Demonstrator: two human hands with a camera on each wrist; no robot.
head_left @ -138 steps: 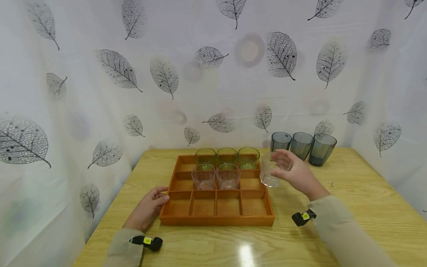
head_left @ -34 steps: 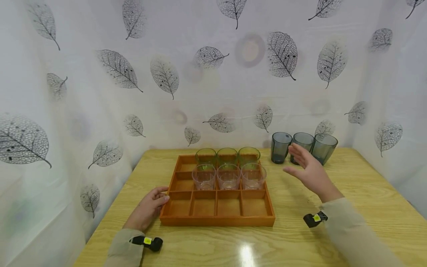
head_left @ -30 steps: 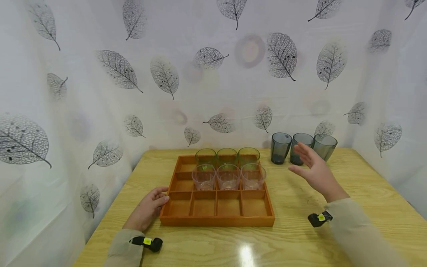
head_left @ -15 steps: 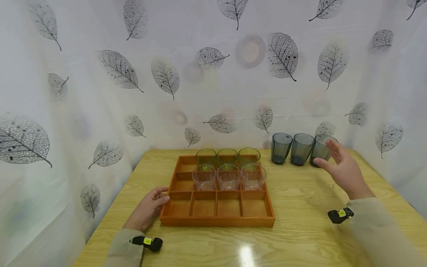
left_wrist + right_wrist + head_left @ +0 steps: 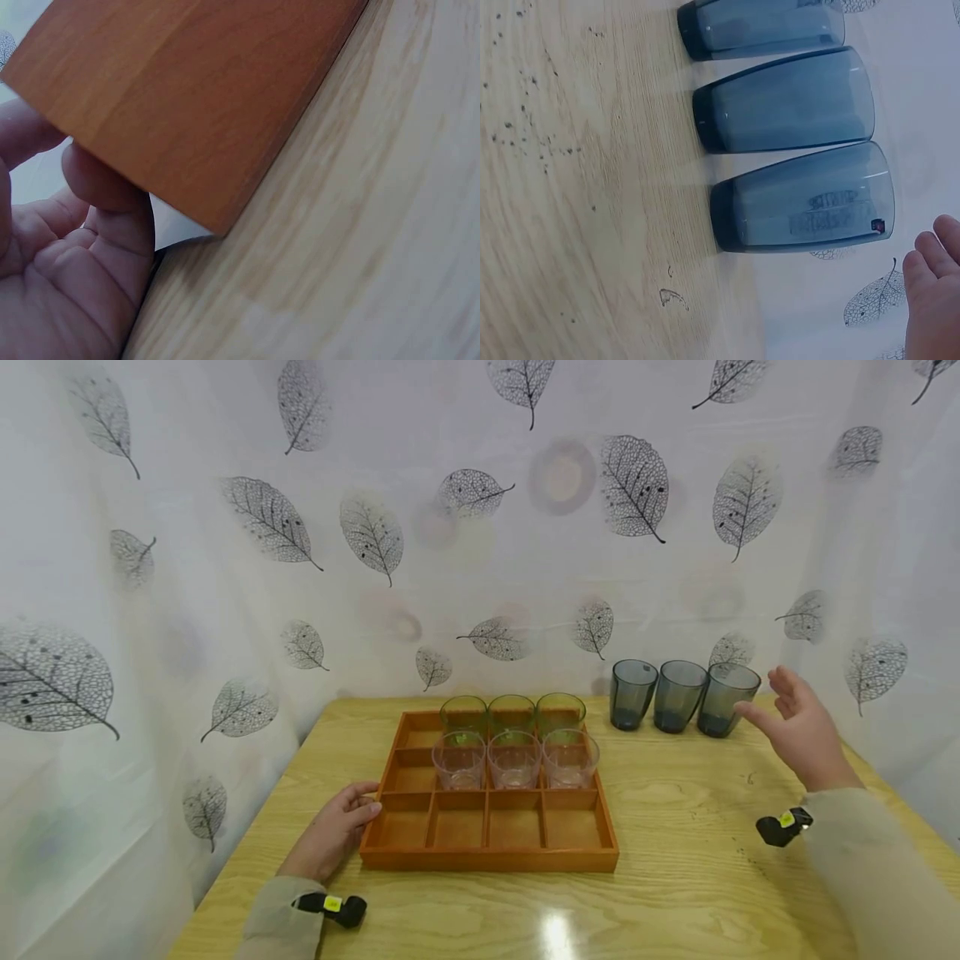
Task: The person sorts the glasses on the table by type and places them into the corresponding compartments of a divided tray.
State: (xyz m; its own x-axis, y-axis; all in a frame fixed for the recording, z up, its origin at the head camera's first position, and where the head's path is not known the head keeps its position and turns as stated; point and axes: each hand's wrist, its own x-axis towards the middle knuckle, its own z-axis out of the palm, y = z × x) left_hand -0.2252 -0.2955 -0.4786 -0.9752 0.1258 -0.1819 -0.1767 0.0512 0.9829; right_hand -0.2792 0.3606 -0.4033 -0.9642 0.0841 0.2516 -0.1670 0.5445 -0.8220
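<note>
My right hand (image 5: 806, 735) is beside the rightmost of three grey-blue glasses (image 5: 726, 702) at the back right. Its thumb and fingers are spread with nothing between them; the thumb tip overlaps the glass's edge in the head view, and contact cannot be told. In the right wrist view, part of my hand (image 5: 934, 300) shows near the glasses (image 5: 806, 199). A shallow wooden divided tray (image 5: 487, 860) lies mid-table, and my left hand (image 5: 330, 831) rests against its left side with relaxed fingers. The tray's front wall (image 5: 180, 112) fills much of the left wrist view.
Three clear glasses (image 5: 513, 760) stand in the tray's middle row, with three green-tinted glasses (image 5: 512, 714) behind them. The middle row's leftmost compartment and the front row hold nothing. A leaf-patterned curtain (image 5: 480, 568) hangs behind the wooden table (image 5: 675, 877).
A third clear glass, held by my right hand earlier, now stands in the tray's middle row. My right hand has since moved right, past the grey-blue glasses. My left hand has stayed put.
</note>
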